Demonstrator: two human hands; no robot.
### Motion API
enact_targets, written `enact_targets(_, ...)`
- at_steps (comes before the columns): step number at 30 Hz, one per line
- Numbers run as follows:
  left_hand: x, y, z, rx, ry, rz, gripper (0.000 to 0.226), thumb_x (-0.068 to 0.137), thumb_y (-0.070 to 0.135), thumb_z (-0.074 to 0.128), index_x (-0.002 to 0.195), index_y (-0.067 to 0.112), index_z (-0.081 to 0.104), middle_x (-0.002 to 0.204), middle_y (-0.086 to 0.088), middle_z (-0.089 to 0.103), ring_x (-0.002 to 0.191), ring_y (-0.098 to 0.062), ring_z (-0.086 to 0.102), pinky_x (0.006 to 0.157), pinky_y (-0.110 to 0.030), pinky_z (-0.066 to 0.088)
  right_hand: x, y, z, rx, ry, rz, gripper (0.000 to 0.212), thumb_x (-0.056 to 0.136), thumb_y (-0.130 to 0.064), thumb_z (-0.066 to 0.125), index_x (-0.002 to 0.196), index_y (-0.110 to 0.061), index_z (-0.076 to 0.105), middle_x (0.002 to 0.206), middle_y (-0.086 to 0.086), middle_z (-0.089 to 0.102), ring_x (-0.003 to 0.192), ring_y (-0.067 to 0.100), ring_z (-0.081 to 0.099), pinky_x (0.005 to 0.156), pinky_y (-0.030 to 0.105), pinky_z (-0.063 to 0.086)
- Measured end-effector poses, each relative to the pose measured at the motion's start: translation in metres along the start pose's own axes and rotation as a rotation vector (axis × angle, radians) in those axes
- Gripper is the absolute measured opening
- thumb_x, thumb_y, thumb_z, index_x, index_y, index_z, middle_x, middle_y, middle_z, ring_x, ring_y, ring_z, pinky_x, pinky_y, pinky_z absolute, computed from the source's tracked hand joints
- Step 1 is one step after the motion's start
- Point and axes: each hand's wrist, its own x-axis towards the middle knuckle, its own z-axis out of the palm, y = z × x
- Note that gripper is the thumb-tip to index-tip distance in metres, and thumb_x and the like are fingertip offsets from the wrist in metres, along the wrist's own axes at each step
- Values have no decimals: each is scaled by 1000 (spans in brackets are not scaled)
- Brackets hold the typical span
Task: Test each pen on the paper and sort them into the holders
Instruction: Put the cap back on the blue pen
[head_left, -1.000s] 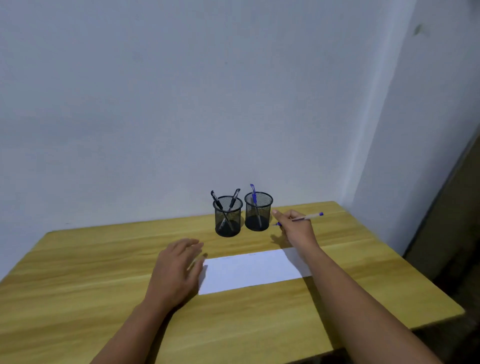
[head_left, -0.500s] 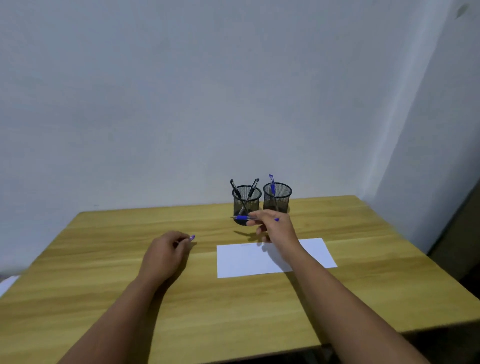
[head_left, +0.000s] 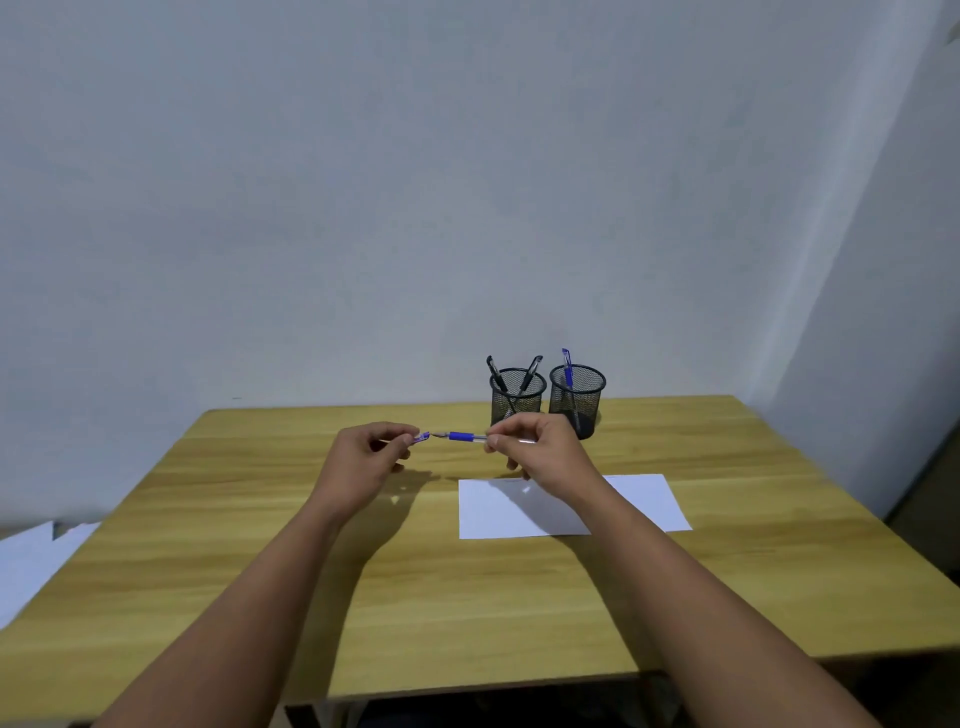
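My right hand (head_left: 540, 449) pinches a blue pen (head_left: 464, 437) held level above the table, its tip pointing left. My left hand (head_left: 366, 460) pinches the pen's blue cap (head_left: 422, 437), which sits just off the tip. A white sheet of paper (head_left: 644, 501) lies on the wooden table (head_left: 260, 571) under my right forearm. Behind it stand two black mesh holders: the left holder (head_left: 517, 397) has two black pens, the right holder (head_left: 577, 397) has one blue pen (head_left: 567, 370).
White papers (head_left: 31, 564) lie off the table's left edge, lower down. A pale wall rises right behind the holders and a second wall closes in at the right. The table's front edge runs near my forearms.
Both hands rose and came together over the table's middle. My right hand brought the pen leftward; my left hand lifted the cap from the table to the pen's tip. The view shifted left.
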Motion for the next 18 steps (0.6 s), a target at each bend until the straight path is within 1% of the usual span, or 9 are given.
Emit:
enact_targets(4, -1, 10, 2, -31, -14, 10, 13, 94, 14, 69, 101, 17, 80, 90, -4, 76, 86, -20, 71, 74, -28, 61, -6, -7, -7, 7, -2, -18, 8, 96, -4, 76, 96, -10, 80, 83, 2, 80, 53, 4, 59, 50, 17, 45)
enact_targets(6, -2, 14, 4, -36, -27, 18, 13, 94, 13, 69, 101, 16, 80, 90, -6, 76, 84, -18, 71, 73, -27, 60, -9, -9, -10, 8, 4, -12, 8, 96, -3, 76, 95, -10, 80, 81, 1, 80, 53, 3, 58, 50, 16, 44)
enact_targets(9, -4, 20, 8, -66, -47, 15, 12, 93, 10, 70, 100, 14, 79, 91, -9, 76, 82, -16, 69, 73, -25, 59, -12, -9, -17, 1, -4, -1, 6, 94, -3, 78, 97, -7, 80, 82, 4, 79, 53, 5, 58, 49, 19, 44)
enact_targets(11, -5, 24, 11, -119, -52, 0, 11, 92, 9, 72, 100, 11, 78, 92, -12, 76, 83, -17, 70, 74, -27, 59, -16, -10, -23, 16, -24, 10, 7, 93, -3, 79, 100, -5, 80, 85, 11, 80, 56, 8, 58, 49, 22, 44)
enact_targets(13, -5, 29, 13, -211, -52, -27, 13, 89, 8, 74, 102, 8, 77, 93, -14, 76, 84, -19, 71, 75, -28, 60, -19, -11, -29, 34, -38, 18, 7, 94, -4, 78, 100, -7, 80, 93, 19, 81, 57, 9, 59, 51, 23, 45)
enact_targets(16, -7, 35, 19, -310, -38, -64, 17, 87, 7, 77, 103, 2, 74, 89, -15, 74, 83, -23, 73, 77, -31, 62, -24, -8, -37, 48, -27, 31, 8, 96, -4, 76, 99, -11, 79, 97, 19, 81, 59, 10, 60, 52, 23, 46)
enact_targets(18, -8, 35, 25, -251, -23, -69, 13, 88, 9, 76, 98, 1, 74, 88, -15, 72, 82, -24, 74, 76, -33, 62, -26, -3, -40, 54, 7, 39, 6, 97, -6, 76, 99, -11, 79, 95, 16, 82, 59, 11, 60, 52, 23, 46)
